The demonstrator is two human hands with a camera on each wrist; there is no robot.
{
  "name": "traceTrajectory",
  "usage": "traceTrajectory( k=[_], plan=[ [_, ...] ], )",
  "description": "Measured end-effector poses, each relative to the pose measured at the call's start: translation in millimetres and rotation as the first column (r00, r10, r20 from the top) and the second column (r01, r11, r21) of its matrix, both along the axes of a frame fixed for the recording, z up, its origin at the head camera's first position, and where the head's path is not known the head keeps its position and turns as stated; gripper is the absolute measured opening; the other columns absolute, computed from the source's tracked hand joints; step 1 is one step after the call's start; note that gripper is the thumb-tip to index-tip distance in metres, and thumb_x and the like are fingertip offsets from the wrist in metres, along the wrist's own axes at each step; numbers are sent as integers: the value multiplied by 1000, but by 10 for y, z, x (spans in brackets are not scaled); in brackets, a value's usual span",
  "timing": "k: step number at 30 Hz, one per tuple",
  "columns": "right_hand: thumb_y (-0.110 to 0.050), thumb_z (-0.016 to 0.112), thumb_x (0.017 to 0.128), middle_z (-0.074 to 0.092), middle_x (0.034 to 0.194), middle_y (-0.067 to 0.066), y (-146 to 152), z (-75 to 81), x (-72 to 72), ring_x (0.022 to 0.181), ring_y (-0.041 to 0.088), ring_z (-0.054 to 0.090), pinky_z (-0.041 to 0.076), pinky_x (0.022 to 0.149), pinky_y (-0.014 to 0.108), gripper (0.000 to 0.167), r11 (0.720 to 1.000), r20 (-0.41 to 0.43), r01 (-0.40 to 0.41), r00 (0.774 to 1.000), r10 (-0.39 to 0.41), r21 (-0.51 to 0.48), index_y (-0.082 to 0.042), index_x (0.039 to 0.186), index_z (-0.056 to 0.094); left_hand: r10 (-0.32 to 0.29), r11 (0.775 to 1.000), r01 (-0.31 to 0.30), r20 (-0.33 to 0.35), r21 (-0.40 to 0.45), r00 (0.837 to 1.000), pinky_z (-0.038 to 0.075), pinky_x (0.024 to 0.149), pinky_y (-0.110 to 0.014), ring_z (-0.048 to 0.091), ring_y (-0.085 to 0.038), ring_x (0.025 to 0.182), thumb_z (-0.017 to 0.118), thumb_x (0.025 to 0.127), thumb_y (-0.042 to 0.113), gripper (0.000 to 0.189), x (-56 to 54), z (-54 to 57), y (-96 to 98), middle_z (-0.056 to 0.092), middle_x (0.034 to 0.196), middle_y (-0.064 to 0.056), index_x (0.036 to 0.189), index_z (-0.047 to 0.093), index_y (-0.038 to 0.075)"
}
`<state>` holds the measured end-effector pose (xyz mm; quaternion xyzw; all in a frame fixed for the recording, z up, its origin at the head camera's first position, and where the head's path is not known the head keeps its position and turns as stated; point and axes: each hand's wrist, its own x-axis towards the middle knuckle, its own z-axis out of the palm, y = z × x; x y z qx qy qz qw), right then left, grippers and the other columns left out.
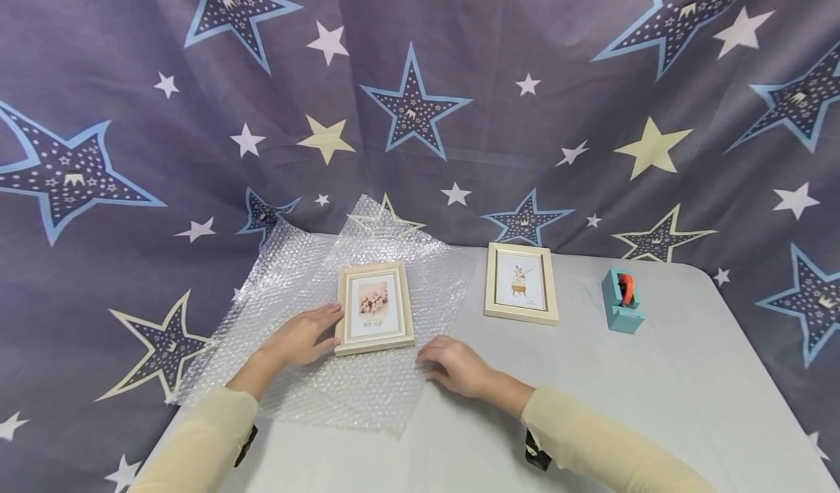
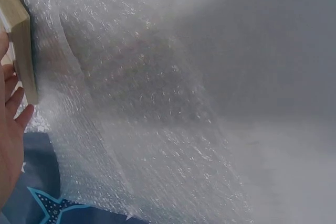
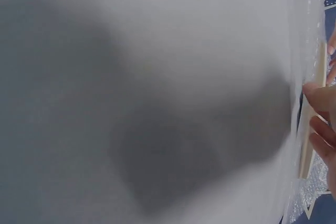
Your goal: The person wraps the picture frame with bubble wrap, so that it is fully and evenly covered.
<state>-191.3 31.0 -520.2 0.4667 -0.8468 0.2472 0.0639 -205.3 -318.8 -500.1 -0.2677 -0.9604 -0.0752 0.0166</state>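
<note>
A cream picture frame [image 1: 375, 266] with a pink floral print lies face up on a clear sheet of bubble wrap [image 1: 341, 391]. My left hand [image 1: 302, 338] rests against the frame's left side, fingers extended along it; the left wrist view shows fingertips touching the edge of the frame [image 2: 25, 45]. To the right of the frame, the fingers and thumb of my right hand [image 1: 459, 367] are bent at the sheet's right edge and pinch it. In the right wrist view the bubble wrap [image 3: 297, 51] stands in a thin band beside the thumb.
A second picture frame [image 1: 553, 289], gold with a plant-pot print, lies to the right on the white table [image 1: 682, 383]. Beyond it stands a teal tape dispenser [image 1: 625, 321] with an orange roll. A star-patterned cloth [image 1: 459, 26] hangs behind the table.
</note>
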Motion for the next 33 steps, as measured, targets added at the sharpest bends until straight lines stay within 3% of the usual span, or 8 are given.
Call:
traceTrajectory(
  k=[7,12,16,20,25,30,33],
  plan=[
    [-9,72,82,76,91,0,-42,49,-53,88,13,71,57,84,23,9,994,-2,24,1000,-25,-110,-11,91,75,10,1000,-10,16,15,1000,40,110,-55,47,-40,134,59,93,29,55,-3,51,24,49,144,-21,138,49,-3],
    [-7,72,83,76,87,4,-66,46,-123,80,15,72,59,76,20,7,966,138,93,988,-61,-240,-6,89,75,15,1000,-15,24,24,1000,40,111,-54,47,-40,134,61,93,30,56,-6,69,15,49,144,-21,137,50,-3],
    [-4,71,83,76,85,8,-101,56,-198,76,17,72,58,72,17,6,936,273,173,958,-88,-305,-2,88,75,25,999,-27,46,41,999,39,111,-54,47,-40,133,62,92,30,56,-17,83,13,50,143,-22,136,51,-3],
    [-4,71,84,76,86,13,-157,76,-272,72,18,71,58,65,16,8,913,358,243,926,-117,-329,1,89,74,64,993,-74,108,87,992,38,112,-54,48,-39,133,57,95,30,51,-28,111,20,51,142,-20,135,53,-1],
    [-5,72,83,76,85,14,-245,88,-375,66,12,67,54,61,14,8,876,445,356,875,-191,-325,0,88,75,132,973,-166,200,164,971,36,113,-55,47,-39,133,40,103,33,47,-58,135,33,52,142,-18,135,53,1],
    [-6,73,81,75,79,13,-336,76,-481,60,3,58,49,56,12,6,823,550,494,786,-284,-281,-2,85,76,194,953,-246,265,175,944,34,115,-54,46,-38,135,31,104,43,56,-98,119,28,52,144,-14,138,51,4],
    [-8,73,80,74,75,12,-377,67,-525,57,-1,53,45,52,12,6,786,600,569,724,-341,-240,-3,82,77,187,957,-238,272,166,944,34,115,-54,46,-37,135,37,100,50,60,-108,125,25,52,144,-13,137,53,5]
  ],
)
